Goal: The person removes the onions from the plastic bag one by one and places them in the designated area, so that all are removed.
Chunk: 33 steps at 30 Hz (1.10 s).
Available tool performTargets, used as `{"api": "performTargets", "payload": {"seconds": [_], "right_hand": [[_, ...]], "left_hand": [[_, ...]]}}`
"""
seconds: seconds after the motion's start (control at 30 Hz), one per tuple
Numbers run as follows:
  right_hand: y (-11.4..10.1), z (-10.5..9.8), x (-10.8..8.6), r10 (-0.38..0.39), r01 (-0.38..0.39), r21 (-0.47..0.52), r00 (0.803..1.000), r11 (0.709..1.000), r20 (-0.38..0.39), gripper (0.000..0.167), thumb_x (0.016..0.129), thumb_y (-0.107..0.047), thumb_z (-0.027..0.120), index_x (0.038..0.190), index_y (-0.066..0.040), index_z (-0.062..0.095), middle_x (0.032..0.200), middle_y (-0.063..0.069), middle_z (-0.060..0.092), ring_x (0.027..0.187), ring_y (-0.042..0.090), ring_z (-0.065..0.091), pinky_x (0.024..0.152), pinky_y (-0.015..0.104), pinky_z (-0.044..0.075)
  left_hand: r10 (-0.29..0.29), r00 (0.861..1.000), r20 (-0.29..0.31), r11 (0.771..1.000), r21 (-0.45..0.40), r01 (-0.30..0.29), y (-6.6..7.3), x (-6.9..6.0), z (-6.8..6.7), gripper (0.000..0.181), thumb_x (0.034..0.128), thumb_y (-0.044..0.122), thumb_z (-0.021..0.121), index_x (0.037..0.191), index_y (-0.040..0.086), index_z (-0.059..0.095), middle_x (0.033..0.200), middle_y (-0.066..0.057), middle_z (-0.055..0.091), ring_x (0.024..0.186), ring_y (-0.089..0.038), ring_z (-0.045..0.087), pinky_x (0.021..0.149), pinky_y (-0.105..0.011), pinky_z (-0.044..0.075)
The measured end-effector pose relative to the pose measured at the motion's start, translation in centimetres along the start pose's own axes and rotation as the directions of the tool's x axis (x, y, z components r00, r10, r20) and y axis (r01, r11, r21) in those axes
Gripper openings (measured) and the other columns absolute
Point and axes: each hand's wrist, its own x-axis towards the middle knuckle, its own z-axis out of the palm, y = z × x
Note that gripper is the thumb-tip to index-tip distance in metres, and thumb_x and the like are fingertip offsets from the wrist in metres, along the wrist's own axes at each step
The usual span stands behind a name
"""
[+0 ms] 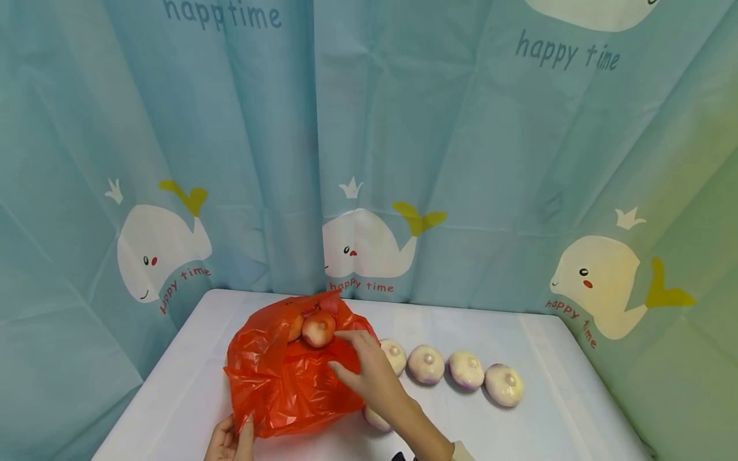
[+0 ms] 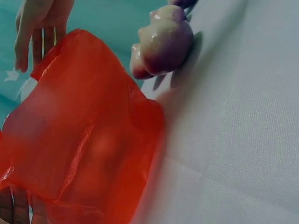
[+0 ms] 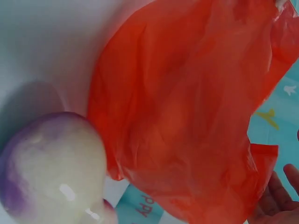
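A red plastic bag (image 1: 300, 390) lies with its mouth spread, and onions (image 1: 318, 330) show inside. My left hand (image 1: 230, 440) pinches the bag's near left edge; in the left wrist view its fingers (image 2: 21, 205) are at the bag's side. Over the bag's right side, my right hand (image 1: 360, 365) holds nothing, thumb and fingers apart, close to an onion inside. That hand (image 2: 44, 25) hangs above the bag's rim in the left wrist view. The bag hides whatever lies deeper in it.
Several white-and-purple onions (image 1: 466, 370) sit in a row right of the bag on the white table (image 1: 519, 339). Another onion (image 1: 377, 419) lies nearer, partly behind my right forearm. A blue curtain (image 1: 403, 128) with whale prints hangs behind the table.
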Motion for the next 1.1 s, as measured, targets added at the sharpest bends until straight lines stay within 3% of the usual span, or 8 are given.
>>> {"api": "performTargets", "payload": {"seconds": [0.2, 0.4, 0.5, 0.63, 0.73, 0.83, 0.93, 1.1], "right_hand": [[-0.7, 0.8, 0.6, -0.003, 0.007, -0.061, 0.997, 0.998, 0.072, 0.042, 0.085, -0.024, 0.071, 0.121, -0.008, 0.057, 0.116, -0.001, 0.053, 0.109, 0.013, 0.05, 0.094, 0.028, 0.044], [-1.2, 1.4, 1.4, -0.058, 0.065, -0.096, 0.996, 0.993, 0.071, 0.048, 0.085, -0.025, 0.071, 0.126, -0.008, 0.053, 0.121, 0.001, 0.05, 0.113, 0.013, 0.048, 0.096, 0.027, 0.042], [-1.3, 1.7, 1.9, -0.057, 0.065, -0.095, 0.995, 0.993, 0.084, 0.042, 0.085, -0.025, 0.071, 0.12, -0.008, 0.056, 0.112, -0.001, 0.052, 0.103, 0.01, 0.051, 0.09, 0.022, 0.045], [-1.3, 2.0, 2.2, -0.04, 0.058, -0.114, 0.987, 0.992, 0.156, 0.028, 0.086, -0.024, 0.071, 0.108, -0.012, 0.059, 0.096, -0.003, 0.052, 0.085, 0.004, 0.052, 0.076, 0.013, 0.047], [-1.3, 2.3, 2.4, -0.088, 0.128, -0.203, 0.977, 0.971, 0.196, 0.026, 0.085, -0.026, 0.071, 0.105, -0.013, 0.061, 0.096, -0.003, 0.052, 0.083, 0.005, 0.051, 0.074, 0.012, 0.046], [-1.4, 2.6, 2.8, -0.165, 0.211, -0.267, 0.969, 0.94, 0.184, 0.027, 0.084, -0.027, 0.072, 0.105, -0.014, 0.061, 0.098, -0.003, 0.053, 0.086, 0.009, 0.049, 0.078, 0.015, 0.044], [-1.5, 2.9, 3.1, -0.214, 0.246, -0.245, 0.965, 0.938, 0.148, 0.025, 0.084, -0.025, 0.072, 0.104, -0.013, 0.063, 0.099, -0.004, 0.055, 0.09, 0.01, 0.05, 0.082, 0.015, 0.044], [-2.0, 3.2, 3.7, -0.177, 0.209, -0.186, 0.969, 0.96, 0.174, 0.023, 0.086, -0.024, 0.071, 0.105, -0.013, 0.064, 0.099, -0.005, 0.056, 0.09, 0.005, 0.052, 0.081, 0.01, 0.044]], "left_hand": [[-0.003, 1.0, 0.004, 0.999, -0.031, 0.003, -1.0, 0.6, -0.4, 0.019, 0.0891, -0.002, 0.056, 0.104, -0.013, 0.052, 0.08, 0.008, 0.057, 0.069, 0.006, 0.053, 0.056, -0.01, 0.048], [0.006, 1.0, 0.027, 0.999, -0.051, -0.005, -1.2, 0.6, -0.6, 0.013, 0.0886, -0.002, 0.056, 0.1, -0.007, 0.055, 0.077, 0.014, 0.057, 0.069, 0.005, 0.054, 0.057, -0.011, 0.048], [0.021, 1.0, 0.018, 0.998, -0.062, -0.02, -0.8, 0.5, -0.4, 0.01, 0.0886, -0.003, 0.056, 0.098, -0.005, 0.056, 0.077, 0.016, 0.057, 0.069, 0.004, 0.055, 0.057, -0.011, 0.048], [0.012, 1.0, 0.018, 0.999, -0.05, -0.012, -0.7, 0.4, -0.2, 0.011, 0.0887, -0.004, 0.056, 0.099, -0.007, 0.056, 0.074, 0.015, 0.057, 0.068, 0.004, 0.054, 0.056, -0.011, 0.047], [0.002, 1.0, 0.03, 0.999, -0.043, -0.001, -0.8, 0.5, -0.2, 0.011, 0.0891, -0.003, 0.055, 0.1, -0.007, 0.055, 0.074, 0.013, 0.057, 0.068, 0.003, 0.054, 0.056, -0.011, 0.047], [0.009, 0.999, 0.036, 0.999, -0.046, -0.007, -1.1, 0.6, -0.2, 0.013, 0.0889, -0.002, 0.056, 0.101, -0.008, 0.055, 0.075, 0.013, 0.057, 0.068, 0.004, 0.055, 0.057, -0.011, 0.048], [0.019, 0.999, 0.043, 0.999, -0.041, -0.017, -1.4, 0.8, -0.4, 0.018, 0.0891, 0.002, 0.057, 0.103, -0.009, 0.054, 0.076, 0.015, 0.057, 0.068, 0.004, 0.055, 0.056, -0.012, 0.048], [0.031, 0.998, 0.057, 0.999, -0.043, -0.029, -1.5, 1.0, -0.4, 0.019, 0.0887, 0.006, 0.059, 0.101, -0.007, 0.055, 0.075, 0.015, 0.057, 0.067, 0.003, 0.055, 0.056, -0.012, 0.048]]}}
